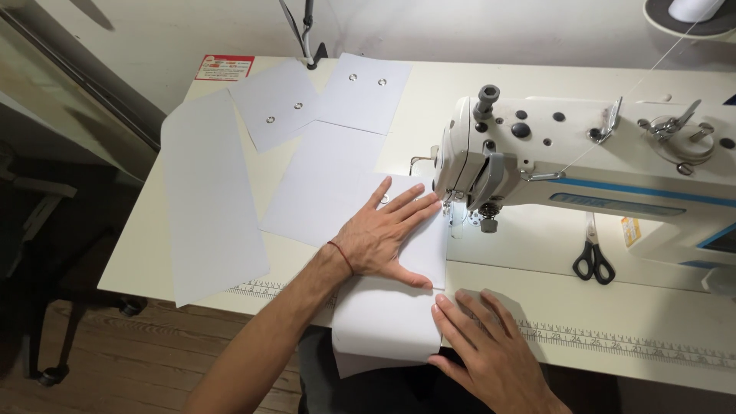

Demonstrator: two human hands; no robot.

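A: Folded white fabric piece (399,291) — where do you have it?

B: It lies at the front edge of the sewing table (491,84), just left of the needle area of the white sewing machine (583,153). Its lower end hangs over the front edge toward your lap.

A: And your left hand (387,238)?

B: You press it flat on the fabric, palm down, fingers spread and stretched toward the presser foot (452,208). It grips nothing; the fingertips sit just beside the machine head. A thin red cord circles that wrist.

A: Your right hand (491,349)?

B: It rests at the front edge, fingers straight and a little apart, the fingertips touching the fabric's right side. The palm lies on bare table by the printed ruler strip (613,337). It clasps nothing either.

A: What else sits around you?

B: A long white panel (207,199) runs along the left edge. Two smaller panels with metal eyelets (272,103) (364,92) lie near the back edge, and another plain panel (322,184) lies between them and your left hand, partly under the folded piece. Black-handled scissors (592,253) lie to the right, in front of the machine's arm. A red-and-white sticker (224,67) marks the back left corner.
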